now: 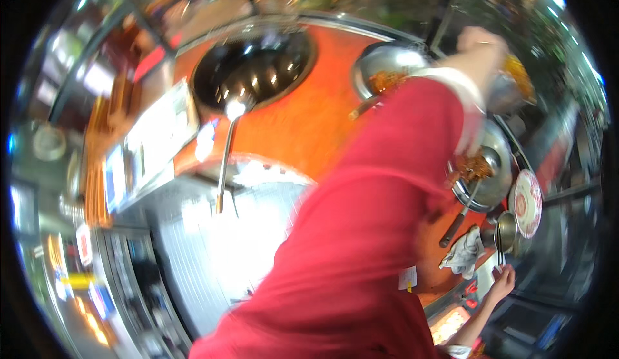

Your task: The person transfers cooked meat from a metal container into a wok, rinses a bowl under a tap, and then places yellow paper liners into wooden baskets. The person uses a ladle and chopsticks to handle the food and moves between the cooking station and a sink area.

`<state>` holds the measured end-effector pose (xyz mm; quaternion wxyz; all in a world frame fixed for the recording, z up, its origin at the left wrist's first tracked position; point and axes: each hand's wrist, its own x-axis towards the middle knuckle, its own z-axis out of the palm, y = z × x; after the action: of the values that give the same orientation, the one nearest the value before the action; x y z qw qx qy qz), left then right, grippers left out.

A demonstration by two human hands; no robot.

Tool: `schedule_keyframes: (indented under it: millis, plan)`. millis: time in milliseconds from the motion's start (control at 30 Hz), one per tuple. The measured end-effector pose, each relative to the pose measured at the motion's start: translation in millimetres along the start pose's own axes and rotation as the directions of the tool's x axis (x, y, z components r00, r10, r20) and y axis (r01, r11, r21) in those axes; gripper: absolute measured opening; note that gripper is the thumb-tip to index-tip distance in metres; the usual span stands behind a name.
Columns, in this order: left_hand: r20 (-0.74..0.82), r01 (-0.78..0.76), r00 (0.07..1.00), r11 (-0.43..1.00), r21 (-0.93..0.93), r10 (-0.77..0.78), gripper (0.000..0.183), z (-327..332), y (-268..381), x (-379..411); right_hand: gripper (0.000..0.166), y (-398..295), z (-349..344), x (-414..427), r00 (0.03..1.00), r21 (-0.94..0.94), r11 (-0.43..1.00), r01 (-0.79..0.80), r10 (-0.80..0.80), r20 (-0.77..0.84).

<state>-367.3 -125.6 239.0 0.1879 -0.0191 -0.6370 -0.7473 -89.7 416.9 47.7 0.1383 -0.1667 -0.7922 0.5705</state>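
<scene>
My left arm, in a red sleeve with a white cuff, reaches across the picture to the upper right. My left hand (481,39) is blurred near a container of yellow food (520,76); its grip cannot be made out. At the lower right, my right hand (504,281) holds dark chopsticks (499,243), their far ends over a small metal bowl (508,228). Beneath the left forearm are two metal bowls: one (408,59) with reddish food (385,81), the other (498,185) with brown-red food (471,168) and a dark-handled utensil (452,231).
A large dark wok (251,68) is set in the orange counter (271,122). A long-handled ladle (227,165) rests at its rim. A patterned plate (527,204) and a crumpled cloth (463,252) lie at right. A white board (162,122) is at left.
</scene>
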Motion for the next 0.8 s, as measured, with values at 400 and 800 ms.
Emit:
schedule_keyframes:
  millis: [400, 800]
  plan:
    - [0.148, 0.083, 0.983, 0.980, 0.183, -0.111, 0.027, -40, 25, 25, 0.032, -75, 188, -107, 0.620, 0.016, 0.742, -0.670, 0.547, 0.562]
    - [-0.028, 0.312, 0.950, 0.947, 0.078, -0.311, 0.018, -72, 43, -34, 0.015, -28, 191, 45, 0.706, 0.461, 0.563, -0.686, 0.363, 0.608]
